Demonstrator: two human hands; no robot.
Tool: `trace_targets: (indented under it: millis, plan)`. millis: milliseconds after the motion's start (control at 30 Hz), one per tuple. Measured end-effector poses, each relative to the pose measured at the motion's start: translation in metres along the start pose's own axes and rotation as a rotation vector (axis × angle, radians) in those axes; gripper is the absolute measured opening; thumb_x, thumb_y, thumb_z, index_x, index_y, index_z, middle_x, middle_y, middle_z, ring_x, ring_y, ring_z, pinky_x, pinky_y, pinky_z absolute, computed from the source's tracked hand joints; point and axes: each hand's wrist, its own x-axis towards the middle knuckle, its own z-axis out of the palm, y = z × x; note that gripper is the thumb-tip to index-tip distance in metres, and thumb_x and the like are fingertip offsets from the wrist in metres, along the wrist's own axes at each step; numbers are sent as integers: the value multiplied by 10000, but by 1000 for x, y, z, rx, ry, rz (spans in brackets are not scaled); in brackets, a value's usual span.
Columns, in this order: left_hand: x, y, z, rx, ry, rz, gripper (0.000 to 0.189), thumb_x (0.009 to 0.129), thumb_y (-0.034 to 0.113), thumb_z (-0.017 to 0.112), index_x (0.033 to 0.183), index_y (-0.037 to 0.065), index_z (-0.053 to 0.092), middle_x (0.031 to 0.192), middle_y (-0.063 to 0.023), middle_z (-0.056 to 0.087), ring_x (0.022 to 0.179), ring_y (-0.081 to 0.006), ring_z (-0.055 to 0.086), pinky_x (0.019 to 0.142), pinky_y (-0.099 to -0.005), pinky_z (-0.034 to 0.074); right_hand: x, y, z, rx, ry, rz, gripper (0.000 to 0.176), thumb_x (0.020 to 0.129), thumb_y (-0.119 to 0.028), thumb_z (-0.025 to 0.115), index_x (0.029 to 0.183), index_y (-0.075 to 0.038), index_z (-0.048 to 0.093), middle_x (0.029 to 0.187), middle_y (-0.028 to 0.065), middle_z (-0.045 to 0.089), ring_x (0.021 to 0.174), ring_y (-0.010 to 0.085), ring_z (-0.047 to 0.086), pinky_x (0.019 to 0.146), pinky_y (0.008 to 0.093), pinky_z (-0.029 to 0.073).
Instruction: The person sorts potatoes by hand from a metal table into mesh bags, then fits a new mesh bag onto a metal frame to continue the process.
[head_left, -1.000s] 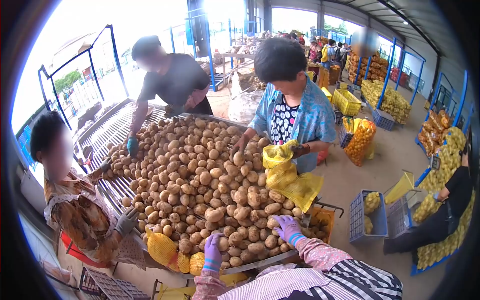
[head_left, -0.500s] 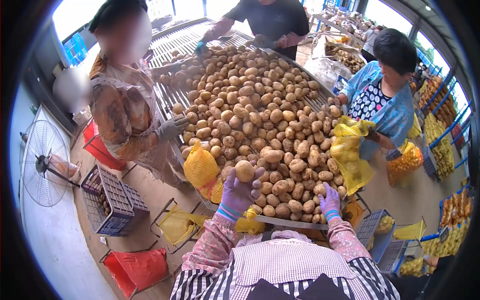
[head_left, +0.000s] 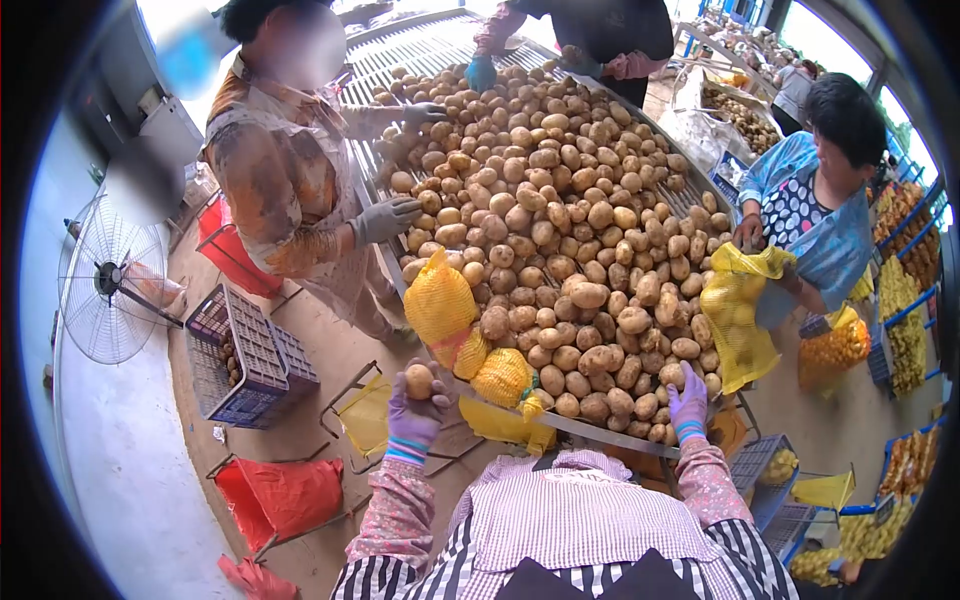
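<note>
Currently, in the head view, the person's left hand [head_left: 412, 421] is curled around one potato [head_left: 419, 381], held clear of the tabletop [head_left: 420, 45] at its near left corner. The right hand [head_left: 688, 405] lies at the near edge with fingers against potatoes of the large pile [head_left: 560, 230]; whether it grips one I cannot tell. Two filled yellow mesh bags, one upright [head_left: 440, 300] and one lower [head_left: 502, 377], stand between the left hand and the pile, blocking the direct way across. Below that hand, a yellow bag on a frame [head_left: 365, 415] and a red bag [head_left: 290, 497] crowd the floor, with a blue crate [head_left: 240, 375] and a fan [head_left: 108, 278] farther left. Co-workers line the other sides: a gray-gloved hand [head_left: 388, 219] rests at the left edge, and a person at right holds another yellow mesh bag [head_left: 740, 315].
</note>
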Motion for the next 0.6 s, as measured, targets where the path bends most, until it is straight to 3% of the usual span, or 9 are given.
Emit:
trace_targets:
  millis: [100,200,267,333,400,433,500,533,600]
  plan:
    - [-18,59,-91,30,200,222,437,992,428,690,1309,138,614,1275,-138,653,970,-248,665,747,-372,595,3,-8,-3,-9,-67,20,652,948,-200,723,1538,-161,449,1426,172,563,1329,377,501,1161,476,379]
    - [-51,107,-164,8,404,128,467,966,468,714,1252,109,627,1232,-119,662,986,-253,674,757,-375,612,0,0,6,-9,3,-22,649,955,-198,713,1545,-167,446,1434,175,560,1336,376,497,1166,475,374]
    - [-43,116,-176,23,588,305,513,948,489,730,1240,85,609,1218,-116,653,1030,-262,677,787,-390,612,2,5,3,-10,-24,9,642,959,-197,705,1547,-165,447,1440,169,560,1336,378,498,1168,475,371]
    - [-43,104,-150,135,905,341,534,970,445,712,1338,84,573,1241,-131,642,1093,-269,667,821,-405,610,1,7,6,-26,22,-26,655,936,-242,728,1526,-159,458,1376,165,589,1296,383,516,1143,493,379]
    - [-36,100,-151,372,1109,253,578,1001,385,680,1465,89,503,1316,-125,612,1114,-251,646,879,-387,575,0,8,8,-26,40,-28,664,926,-261,736,1522,-159,463,1367,160,592,1288,376,523,1136,491,386]
    - [-25,90,-145,400,1088,219,578,1001,385,680,1465,89,503,1316,-125,612,1114,-251,646,879,-387,575,3,9,12,-47,37,-22,686,909,-287,752,1519,-162,464,1387,152,580,1296,373,518,1135,489,388]
    - [-7,54,-130,1130,943,496,577,1017,277,651,1523,75,464,1403,-107,574,1166,-245,616,943,-378,531,0,2,12,-113,55,1,716,872,-339,782,1496,-167,476,1427,136,553,1309,362,512,1128,483,392]
    - [4,29,-107,1162,898,451,577,1017,277,651,1523,75,464,1403,-107,574,1166,-245,616,943,-378,531,0,-10,11,-156,79,11,725,851,-366,797,1476,-170,487,1445,127,538,1313,355,510,1123,479,395]
    - [19,-26,-45,1532,401,769,563,991,174,659,1512,58,479,1448,-90,544,1210,-235,588,977,-376,502,1,-25,13,-211,94,79,708,842,-367,802,1451,-173,498,1409,118,546,1290,346,520,1098,479,406]
